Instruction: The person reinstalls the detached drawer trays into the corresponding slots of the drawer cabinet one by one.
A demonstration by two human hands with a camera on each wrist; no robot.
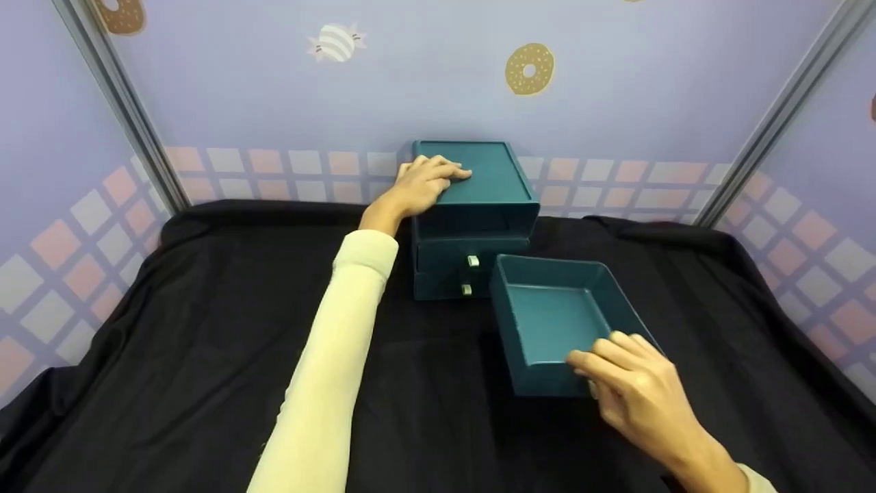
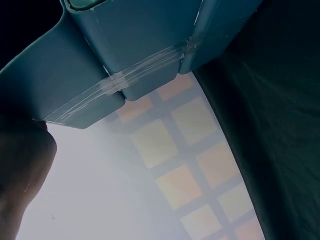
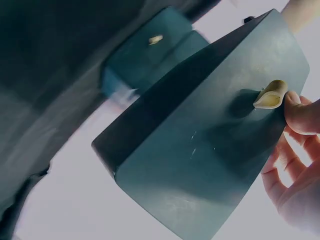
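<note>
Teal drawer [image 1: 554, 322] gripped by right hand [image 1: 633, 394]; left hand [image 1: 424, 185] rests flat on cabinet [image 1: 479, 198].

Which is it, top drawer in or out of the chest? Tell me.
Out. The top drawer lies on the cloth, right hand gripping its front; the chest shows an empty top slot.

Matt teal card drawer [image 1: 558, 311], chest [image 1: 479, 205]; soft black cloth [image 1: 205, 329].

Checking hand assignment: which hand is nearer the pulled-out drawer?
Right. The right hand grips the front edge of the pulled-out drawer; the left hand rests on top of the drawer cabinet, behind the drawer.
</note>
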